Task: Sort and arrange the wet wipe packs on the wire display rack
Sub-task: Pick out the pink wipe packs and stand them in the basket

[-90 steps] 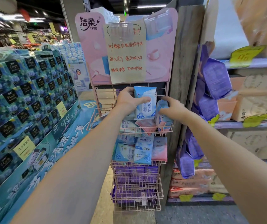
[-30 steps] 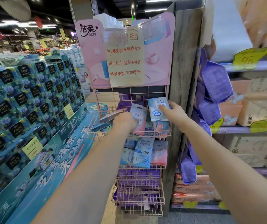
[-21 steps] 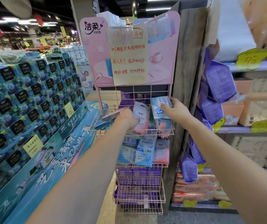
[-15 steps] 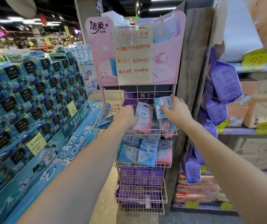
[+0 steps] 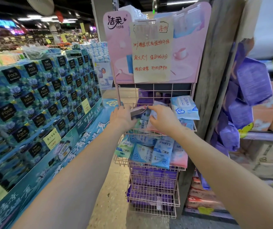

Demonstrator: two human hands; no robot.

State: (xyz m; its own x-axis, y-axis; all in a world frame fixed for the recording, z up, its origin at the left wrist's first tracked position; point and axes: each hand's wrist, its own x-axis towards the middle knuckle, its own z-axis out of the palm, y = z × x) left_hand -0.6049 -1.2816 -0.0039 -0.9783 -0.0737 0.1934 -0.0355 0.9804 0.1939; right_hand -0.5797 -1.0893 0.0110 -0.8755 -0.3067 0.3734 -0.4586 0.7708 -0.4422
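Observation:
A pink wire display rack [image 5: 155, 90] stands ahead with several tiers. In its top basket, my left hand [image 5: 121, 117] grips a dark, flat pack [image 5: 137, 112] at the left side. Beside it, my right hand [image 5: 163, 119] has its fingers curled on the pale packs [image 5: 154, 104] in the middle of that basket. A light blue wet wipe pack [image 5: 184, 107] leans upright at the basket's right end. Blue, green and pink packs [image 5: 154, 151] fill the tier below, and purple packs [image 5: 152, 177] fill the lower tiers.
A pink header board with a handwritten paper sign [image 5: 151, 50] tops the rack. Stacked blue tissue boxes [image 5: 38, 100] form a wall on the left. A grey wooden post [image 5: 215, 66] and shelves with purple bags [image 5: 251, 83] stand on the right.
My right hand let go of the light blue pack at the right end and moved left to the middle packs. My left hand shifted left onto the dark pack.

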